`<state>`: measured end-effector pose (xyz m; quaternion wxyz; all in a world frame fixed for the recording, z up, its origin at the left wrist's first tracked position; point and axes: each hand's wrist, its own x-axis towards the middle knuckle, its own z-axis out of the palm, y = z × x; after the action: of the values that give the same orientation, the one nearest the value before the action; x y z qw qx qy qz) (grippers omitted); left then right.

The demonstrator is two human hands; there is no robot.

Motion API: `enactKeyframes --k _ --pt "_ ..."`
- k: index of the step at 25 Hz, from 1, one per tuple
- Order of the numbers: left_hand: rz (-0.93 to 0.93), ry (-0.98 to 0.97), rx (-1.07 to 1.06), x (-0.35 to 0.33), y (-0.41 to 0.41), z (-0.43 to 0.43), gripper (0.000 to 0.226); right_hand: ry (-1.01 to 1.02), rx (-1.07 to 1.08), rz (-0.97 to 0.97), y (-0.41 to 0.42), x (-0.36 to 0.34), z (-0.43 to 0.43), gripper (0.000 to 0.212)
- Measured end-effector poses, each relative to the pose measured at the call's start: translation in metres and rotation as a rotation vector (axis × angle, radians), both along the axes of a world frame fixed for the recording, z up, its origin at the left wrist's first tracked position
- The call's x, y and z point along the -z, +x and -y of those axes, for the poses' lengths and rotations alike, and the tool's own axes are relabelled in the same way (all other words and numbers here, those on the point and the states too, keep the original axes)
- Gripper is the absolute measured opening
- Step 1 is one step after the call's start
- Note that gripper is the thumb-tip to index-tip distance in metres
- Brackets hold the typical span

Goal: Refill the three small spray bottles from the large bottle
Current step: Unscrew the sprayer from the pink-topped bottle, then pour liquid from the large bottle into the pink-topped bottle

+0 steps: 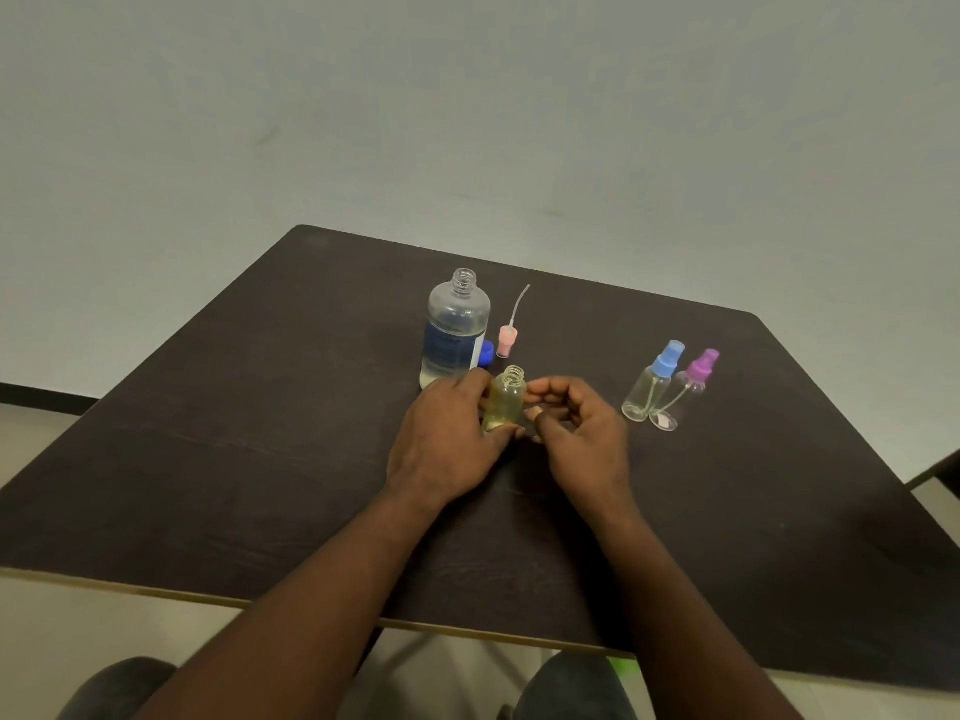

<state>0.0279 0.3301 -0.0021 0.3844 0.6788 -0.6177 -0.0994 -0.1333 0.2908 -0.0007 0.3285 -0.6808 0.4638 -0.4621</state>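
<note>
Brown, near-black wood grain covered the table (260, 459), and on it stood one large bottle (457, 330), three small spray bottles, one loose pink spray head (507, 341) and one blue cap (487, 353). Two hands worked at the middle.

Only one small bottle (508, 400) was uncapped. It stood upright just in front of the large bottle, gripped by the left hand (447, 444), whose fingers and thumb wrapped its left side and base. The right hand (582, 433) sat just beside it on the other side with fingers curled toward the neck; whether they touched the plastic could not be told.

That bottle was clear with a threaded open mouth and a faint yellowish tint. The large bottle was also open and clear, with a blue label and clear liquid reaching up toward its shoulder. The cap peeked out from behind its right side, and the pink head stood next to it with its thin tube pointing up.

Well off to the right leaned the other two — a blue-topped bottle (655, 384) and a purple-topped bottle (691, 389), side by side with their spray heads fitted.
</note>
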Motion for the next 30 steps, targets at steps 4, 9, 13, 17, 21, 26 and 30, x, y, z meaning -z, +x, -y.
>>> enactKeyframes --k 4,9,13,17,21,26,30 --pt "-0.08 0.062 0.029 -0.005 0.0 -0.004 0.047 -0.011 -0.088 0.013 -0.003 -0.005 -0.007 0.029" --pt "-0.167 0.096 0.072 -0.009 -0.001 -0.011 0.047 -0.041 -0.069 -0.054 -0.003 -0.005 -0.007 0.031" --pt "-0.233 0.093 0.073 -0.009 0.002 -0.022 0.046 -0.048 -0.048 -0.031 -0.003 -0.006 -0.009 0.029" --pt "-0.405 0.028 -0.063 -0.006 0.01 -0.036 0.03 -0.033 -0.037 -0.041 -0.001 -0.006 -0.007 0.033" --pt "-0.48 -0.205 -0.31 -0.012 0.038 -0.029 0.027 0.007 -0.096 -0.132 0.0 -0.007 -0.005 0.049" --pt "-0.453 -0.048 -0.11 -0.012 0.064 0.006 0.086 -0.005 -0.114 -0.159 0.003 -0.009 -0.005 0.046" --pt "-0.412 -0.029 -0.01 -0.013 0.056 0.024 0.094 -0.027 -0.071 -0.162 0.005 -0.006 -0.002 0.042"
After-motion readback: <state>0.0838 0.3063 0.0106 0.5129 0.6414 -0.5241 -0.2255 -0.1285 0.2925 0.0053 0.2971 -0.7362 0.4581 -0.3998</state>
